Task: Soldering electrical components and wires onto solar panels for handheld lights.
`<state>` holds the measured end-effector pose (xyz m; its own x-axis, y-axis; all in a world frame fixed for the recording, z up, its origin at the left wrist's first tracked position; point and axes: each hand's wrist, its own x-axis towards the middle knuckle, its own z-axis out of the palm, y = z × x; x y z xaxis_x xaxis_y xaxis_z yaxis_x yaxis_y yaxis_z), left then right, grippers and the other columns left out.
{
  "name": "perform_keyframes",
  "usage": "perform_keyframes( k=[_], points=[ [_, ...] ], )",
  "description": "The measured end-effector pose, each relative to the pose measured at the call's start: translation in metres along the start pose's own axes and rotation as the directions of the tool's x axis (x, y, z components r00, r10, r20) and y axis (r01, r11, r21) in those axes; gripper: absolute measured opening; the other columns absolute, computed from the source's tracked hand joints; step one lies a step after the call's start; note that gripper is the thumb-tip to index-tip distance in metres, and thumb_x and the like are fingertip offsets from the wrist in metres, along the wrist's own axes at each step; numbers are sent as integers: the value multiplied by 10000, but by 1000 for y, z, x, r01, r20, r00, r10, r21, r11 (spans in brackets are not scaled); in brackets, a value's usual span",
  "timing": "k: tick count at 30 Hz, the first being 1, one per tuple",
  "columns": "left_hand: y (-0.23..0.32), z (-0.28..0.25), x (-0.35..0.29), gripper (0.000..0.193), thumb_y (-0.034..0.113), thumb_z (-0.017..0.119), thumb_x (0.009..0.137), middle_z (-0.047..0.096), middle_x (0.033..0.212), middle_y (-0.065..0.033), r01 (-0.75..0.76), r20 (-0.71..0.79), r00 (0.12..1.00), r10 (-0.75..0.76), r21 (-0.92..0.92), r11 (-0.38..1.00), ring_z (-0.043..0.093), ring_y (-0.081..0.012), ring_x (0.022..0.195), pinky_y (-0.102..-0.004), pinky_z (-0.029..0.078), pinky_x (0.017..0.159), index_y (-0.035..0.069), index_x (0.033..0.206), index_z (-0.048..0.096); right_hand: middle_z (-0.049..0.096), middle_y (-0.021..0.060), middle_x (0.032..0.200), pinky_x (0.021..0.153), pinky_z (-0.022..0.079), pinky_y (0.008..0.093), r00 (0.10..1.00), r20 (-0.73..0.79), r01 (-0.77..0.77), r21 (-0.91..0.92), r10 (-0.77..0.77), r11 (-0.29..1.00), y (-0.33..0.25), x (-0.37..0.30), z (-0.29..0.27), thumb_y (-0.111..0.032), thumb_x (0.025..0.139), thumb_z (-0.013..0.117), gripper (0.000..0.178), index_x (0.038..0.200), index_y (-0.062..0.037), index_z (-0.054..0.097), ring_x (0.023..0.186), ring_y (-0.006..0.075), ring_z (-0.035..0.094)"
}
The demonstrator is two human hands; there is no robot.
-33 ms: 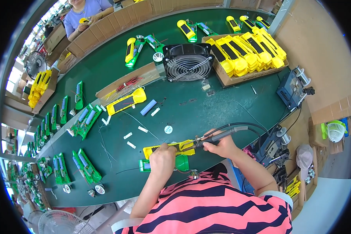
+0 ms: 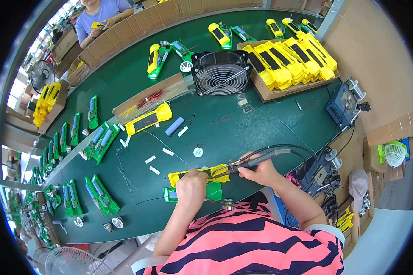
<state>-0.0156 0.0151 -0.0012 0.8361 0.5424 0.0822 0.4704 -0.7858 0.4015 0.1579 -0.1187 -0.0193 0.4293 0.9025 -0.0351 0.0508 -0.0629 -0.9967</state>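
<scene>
My right hand (image 2: pixel 259 170) is closed around the handle of a soldering iron (image 2: pixel 261 158), which points left. Its tip end reaches over the right part of a yellow plastic casing (image 2: pixel 174 178). Fingers curled, my left hand (image 2: pixel 191 188) holds that casing down and hides its middle. Just below the casing, partly under my left hand, lies a green flashlight housing (image 2: pixel 214 191) with a silver reflector (image 2: pixel 228 205) near its right end. Whether my left fingers also grip the green housing is hidden.
A black fan (image 2: pixel 221 75) stands beyond my hands, beside a carton of yellow casings (image 2: pixel 298 89). Soldering stations (image 2: pixel 342 110) with solder spools stand right. A loose blue battery cell (image 2: pixel 174 126) and green housings (image 2: pixel 101 195) lie left. Another person (image 2: pixel 94 23) sits across the bench.
My hands, the soldering iron and the yellow casing show no visible movement. Across the bench, the yellow piece in the other person's hands has tilted slightly.
</scene>
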Motion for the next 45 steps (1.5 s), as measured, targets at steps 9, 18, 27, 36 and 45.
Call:
perform_keyframes(
  k=[9,18,27,36,45],
  points=[
    [-1,0,0,33,97,617,689,550,681,-79,-4,8,1000,4,6,1000,579,-257,610,-339,457,553,80,700,642,601,82,763,556,464,228,987,69,148,-92,-142,985,11,1,3,-54,758,626,196,921,20,548,639,104,588],
    [1,0,2,39,94,619,682,552,679,-80,-2,24,1000,1,49,999,579,-253,604,-333,459,550,82,700,651,599,90,785,575,483,243,990,77,132,-158,-121,979,11,1,-1,-30,760,614,159,900,31,569,646,126,602],
    [-1,-1,1,43,82,616,665,549,670,-86,4,2,1000,-4,29,1000,577,-259,600,-337,458,548,75,690,651,658,97,813,682,492,274,976,-97,170,-230,-196,958,-17,-33,34,-74,804,597,265,1028,6,481,744,159,646],
    [0,0,1,55,88,623,655,527,658,-77,-16,10,1000,15,19,1000,567,-249,595,-340,453,548,84,700,656,461,182,1181,1040,224,456,978,134,197,-333,-161,922,0,-31,62,-251,622,756,807,1251,-15,309,1169,373,386],
    [0,-13,-4,48,95,642,679,537,660,-77,-48,-63,997,42,-100,994,561,-240,592,-333,444,538,75,720,658,498,167,1094,1022,178,518,935,269,324,-395,-229,860,-13,-18,55,-163,689,694,777,1284,-35,211,1019,323,504]
  ],
)
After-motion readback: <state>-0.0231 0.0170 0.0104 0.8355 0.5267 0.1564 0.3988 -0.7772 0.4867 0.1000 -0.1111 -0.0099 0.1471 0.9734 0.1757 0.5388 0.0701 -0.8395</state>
